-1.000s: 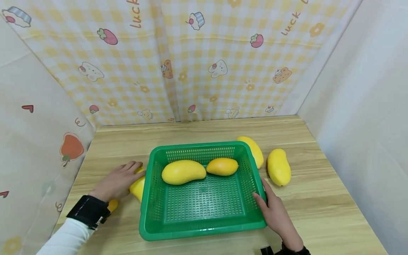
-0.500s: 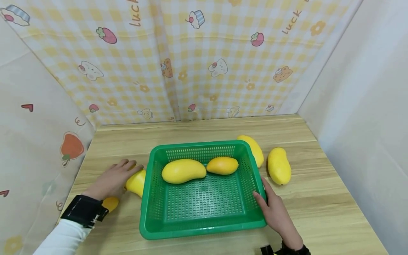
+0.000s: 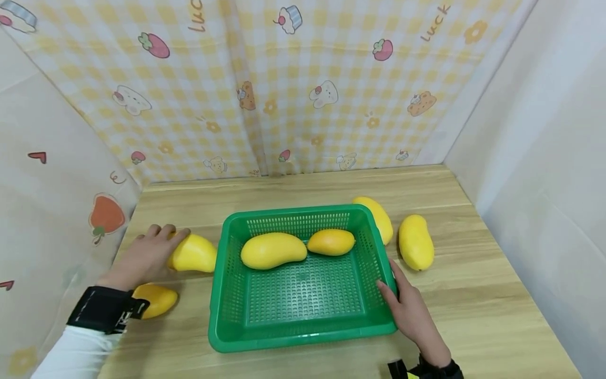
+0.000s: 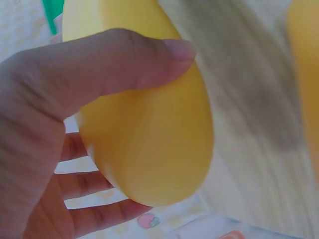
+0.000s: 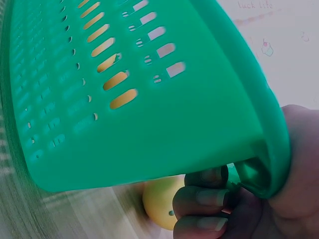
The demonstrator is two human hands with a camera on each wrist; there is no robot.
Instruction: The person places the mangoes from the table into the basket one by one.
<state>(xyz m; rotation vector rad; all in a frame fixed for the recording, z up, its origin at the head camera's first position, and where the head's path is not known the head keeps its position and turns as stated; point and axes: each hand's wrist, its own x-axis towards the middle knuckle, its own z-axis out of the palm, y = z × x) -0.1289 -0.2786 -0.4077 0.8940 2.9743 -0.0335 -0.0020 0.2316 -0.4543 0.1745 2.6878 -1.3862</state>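
Note:
My left hand (image 3: 144, 255) grips a yellow mango (image 3: 195, 254) just left of the green plastic basket (image 3: 303, 345). In the left wrist view the thumb lies across the mango (image 4: 149, 134) and the other fingers come round its far side. A smaller orange-yellow mango (image 3: 158, 300) lies by the left wrist, partly hidden by the wristband. On the other side, my right hand (image 3: 412, 313) holds the basket's right edge, thumb over the rim. The right wrist view shows its fingers (image 5: 207, 196) curled under that rim. Two mangoes, one large (image 3: 272, 251) and one smaller (image 3: 330, 242), lie inside the basket.
Right of the basket lie two more yellow mangoes, one (image 3: 379, 218) partly hidden behind its corner and another (image 3: 415, 242) farther right. The wooden table (image 3: 473, 305) is bounded by a checked cloth (image 3: 293, 105) at the back and pale cloths at both sides.
My left hand has moved left, and the mango with it, swinging from a slanted to a more sideways lie. More of the small orange-yellow mango shows. The right hand keeps its hold on the basket.

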